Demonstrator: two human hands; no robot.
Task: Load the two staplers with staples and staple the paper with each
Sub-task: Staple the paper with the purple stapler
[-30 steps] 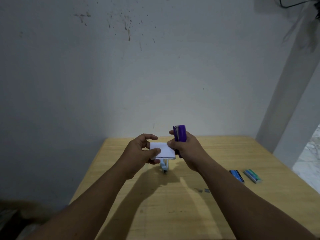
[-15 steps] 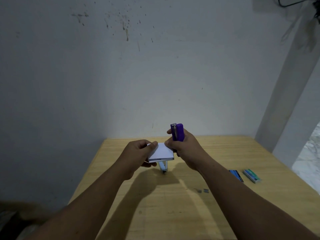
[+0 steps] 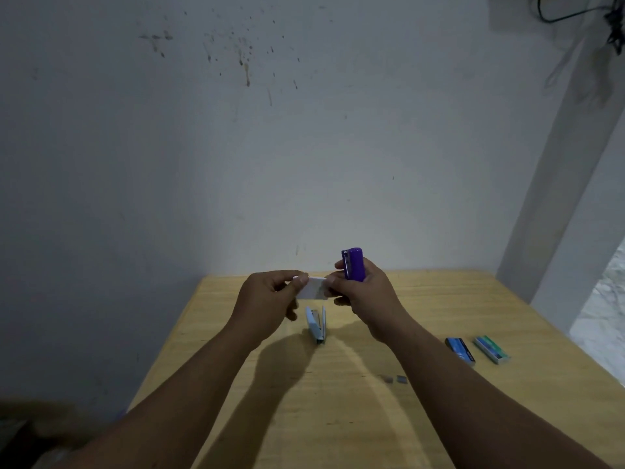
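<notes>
We are looking down at a pale wooden table [image 3: 439,316] pushed into the corner of a stained grey wall [image 3: 304,147], under dim light. There is only the head view, so all we say comes from it.

Above the table, our left hand [image 3: 267,299] pinches the small folded white paper [image 3: 313,288] at its left end between thumb and fingers. Our right hand [image 3: 368,296] is curled round the purple stapler [image 3: 353,264], held upright, while its thumb and forefinger also nip the paper's right end. The light blue stapler [image 3: 317,322] lies on the table just below the paper, apart from both hands. Off to the right sit a blue staple box [image 3: 460,349] and a green staple box [image 3: 491,349] side by side, and a few loose staple strips [image 3: 394,378] lie nearer us.

To our eye the step in hand is getting the paper into the purple stapler's mouth. To do it well we would keep the left pinch near the paper's edge so the sheet stays flat, turn the stapler's throat toward the free edge, slide that edge fully in, and then squeeze firmly with fingertips clear of the striking end.

Much escapes us. The stapler's lower half and mouth are buried in the right hand, so we cannot tell whether it is loaded. Whether the paper already carries a staple is too small to tell. The blue stapler appears to be gaping open, but its staple channel is unreadable.
</notes>
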